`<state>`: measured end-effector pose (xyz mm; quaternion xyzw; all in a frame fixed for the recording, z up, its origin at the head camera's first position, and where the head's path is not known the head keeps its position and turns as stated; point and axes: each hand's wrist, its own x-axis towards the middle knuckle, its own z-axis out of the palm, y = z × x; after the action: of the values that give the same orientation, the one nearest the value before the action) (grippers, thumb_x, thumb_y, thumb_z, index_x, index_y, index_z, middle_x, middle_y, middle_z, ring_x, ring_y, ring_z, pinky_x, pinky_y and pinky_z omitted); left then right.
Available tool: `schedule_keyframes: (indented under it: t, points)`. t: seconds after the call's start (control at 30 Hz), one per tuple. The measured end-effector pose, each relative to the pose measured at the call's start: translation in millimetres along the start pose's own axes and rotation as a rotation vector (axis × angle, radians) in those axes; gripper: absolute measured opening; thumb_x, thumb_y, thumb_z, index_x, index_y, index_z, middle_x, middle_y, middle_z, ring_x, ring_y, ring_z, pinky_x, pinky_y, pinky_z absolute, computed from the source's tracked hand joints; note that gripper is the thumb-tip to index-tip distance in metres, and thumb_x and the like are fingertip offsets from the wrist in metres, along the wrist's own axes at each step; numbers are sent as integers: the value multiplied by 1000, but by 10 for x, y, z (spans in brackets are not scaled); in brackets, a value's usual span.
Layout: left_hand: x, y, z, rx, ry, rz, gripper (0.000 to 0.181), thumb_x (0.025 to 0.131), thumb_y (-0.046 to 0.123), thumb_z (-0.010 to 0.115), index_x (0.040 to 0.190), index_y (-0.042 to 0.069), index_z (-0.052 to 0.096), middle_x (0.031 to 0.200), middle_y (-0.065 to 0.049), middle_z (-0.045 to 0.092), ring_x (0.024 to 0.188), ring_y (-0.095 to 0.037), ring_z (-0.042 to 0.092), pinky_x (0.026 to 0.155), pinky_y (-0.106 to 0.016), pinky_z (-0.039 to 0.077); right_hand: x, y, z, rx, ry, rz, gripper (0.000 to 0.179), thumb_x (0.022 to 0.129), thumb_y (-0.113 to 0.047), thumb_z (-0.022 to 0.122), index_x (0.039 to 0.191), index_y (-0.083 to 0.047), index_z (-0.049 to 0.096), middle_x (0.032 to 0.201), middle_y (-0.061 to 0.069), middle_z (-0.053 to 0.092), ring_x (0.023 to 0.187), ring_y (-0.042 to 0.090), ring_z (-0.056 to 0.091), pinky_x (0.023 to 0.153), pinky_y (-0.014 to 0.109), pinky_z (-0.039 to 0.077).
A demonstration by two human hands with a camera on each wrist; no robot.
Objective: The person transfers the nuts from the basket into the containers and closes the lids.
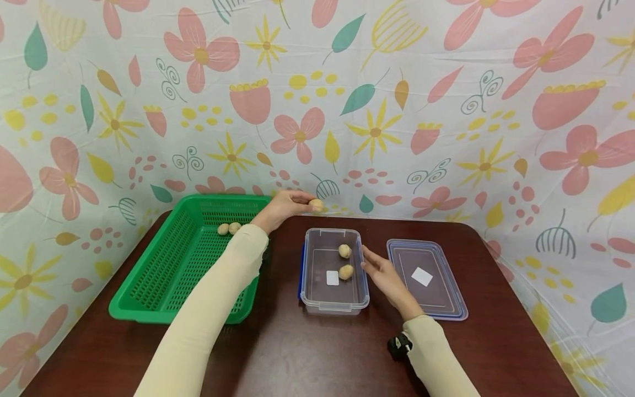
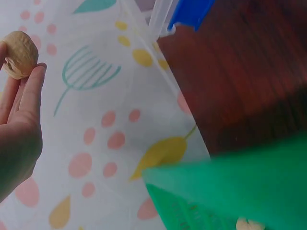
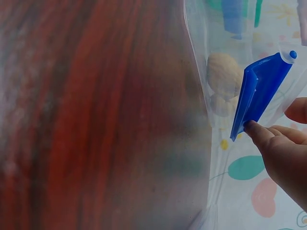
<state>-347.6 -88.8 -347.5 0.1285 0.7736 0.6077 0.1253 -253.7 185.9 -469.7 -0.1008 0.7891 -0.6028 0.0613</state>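
In the head view my left hand (image 1: 291, 208) pinches a walnut (image 1: 316, 205) between thumb and fingertips, held up between the basket and the box. The left wrist view shows the same walnut (image 2: 21, 55) at its left edge. My right hand (image 1: 386, 277) rests its fingers against the right side of a clear plastic box (image 1: 322, 303). A fingertip touches the box's blue latch (image 3: 261, 88) in the right wrist view. Inside the box lie two walnuts, one farther back (image 1: 344, 251) and one nearer (image 1: 345, 272), beside a white label (image 1: 332, 278).
On the left stands a green slotted basket (image 1: 149, 315), with two walnuts (image 1: 234, 227) visible at its far end; my left arm hides part of it. A clear lid (image 1: 436, 300) lies right of the box on the dark wooden table (image 1: 297, 364). A flowered cloth (image 1: 317, 110) hangs behind.
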Motion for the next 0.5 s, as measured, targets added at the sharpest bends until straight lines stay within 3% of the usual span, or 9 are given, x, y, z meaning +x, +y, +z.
schedule_keyframes:
  t: [0.13,0.33,0.5]
  points:
    - [24,-35,135,3,1,-24,39,83,12,77,121,6,68,116,-11,67,110,-23,61,97,-35,49,6,9,-2,-4,-1,1,52,102,-6,45,150,4,25,154,20,25,141,34,24,113,48,27]
    - [36,-109,323,0,-46,-26,43,84,12,76,125,4,65,120,-12,66,111,-24,60,101,-41,46,15,24,-4,-3,3,8,52,102,-7,45,150,2,26,154,20,25,141,34,25,113,47,27]
    - [40,-197,490,-1,-39,-54,40,83,11,77,122,5,67,118,-11,67,110,-24,61,97,-38,49,17,23,3,-6,11,18,52,102,-7,45,150,2,27,154,20,26,141,33,26,113,47,27]
